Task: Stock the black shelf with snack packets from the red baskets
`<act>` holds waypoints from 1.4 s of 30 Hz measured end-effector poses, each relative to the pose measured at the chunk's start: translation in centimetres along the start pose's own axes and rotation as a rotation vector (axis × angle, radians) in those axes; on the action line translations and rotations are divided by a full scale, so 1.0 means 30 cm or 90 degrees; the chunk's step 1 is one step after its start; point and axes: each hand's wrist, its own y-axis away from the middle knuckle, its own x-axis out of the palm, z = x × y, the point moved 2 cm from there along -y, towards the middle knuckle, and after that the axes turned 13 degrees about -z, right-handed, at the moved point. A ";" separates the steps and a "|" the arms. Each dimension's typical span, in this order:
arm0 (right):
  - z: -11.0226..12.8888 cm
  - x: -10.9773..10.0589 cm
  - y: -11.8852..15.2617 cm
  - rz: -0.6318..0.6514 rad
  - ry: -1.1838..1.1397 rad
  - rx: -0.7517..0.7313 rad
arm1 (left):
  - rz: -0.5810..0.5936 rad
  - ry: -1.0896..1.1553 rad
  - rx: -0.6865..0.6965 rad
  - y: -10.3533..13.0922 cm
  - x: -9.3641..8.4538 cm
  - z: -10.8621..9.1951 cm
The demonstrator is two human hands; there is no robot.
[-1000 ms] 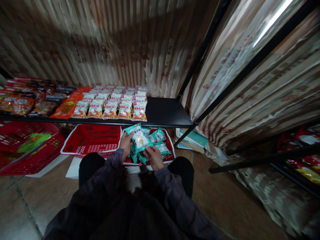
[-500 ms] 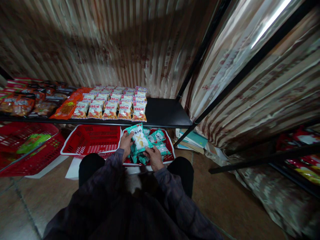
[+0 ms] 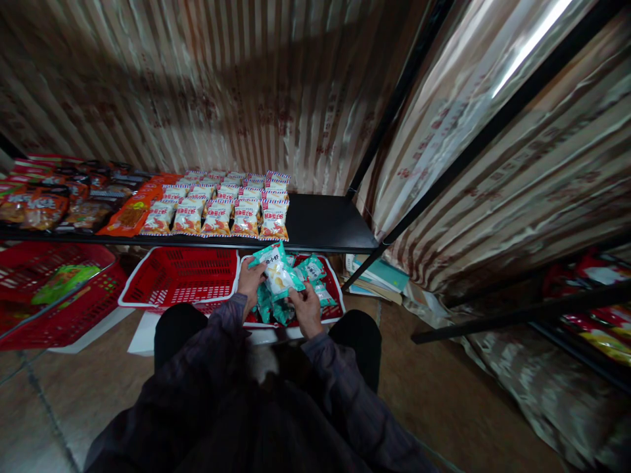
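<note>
Between my two hands is a teal and white snack bag (image 3: 279, 270), its printed front turned up. My left hand (image 3: 250, 282) grips its left edge, and my right hand (image 3: 306, 307) pinches its lower right corner. Below it, a red basket (image 3: 337, 288) with a pale rim holds several more teal snack bags (image 3: 311, 268), partly hidden by my hands and the held bag. Just beyond, white and orange snack bags (image 3: 217, 215) stand in rows on a black shelf (image 3: 328, 220).
Left of the full basket sits another red basket (image 3: 185, 269), with a third red basket (image 3: 106, 309) holding a green packet (image 3: 64, 282) farther left. Orange and dark packets (image 3: 89, 197) fill the shelf's left part. A black post (image 3: 419, 210) and books (image 3: 382, 272) are at the right.
The held bag has shifted slightly right and tilted. My right hand has moved a little up and closed more firmly on its corner; my left hand keeps its hold.
</note>
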 end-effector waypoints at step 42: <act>0.055 -0.035 0.035 0.152 0.378 -0.613 | 0.032 0.103 -0.058 -0.003 -0.010 -0.054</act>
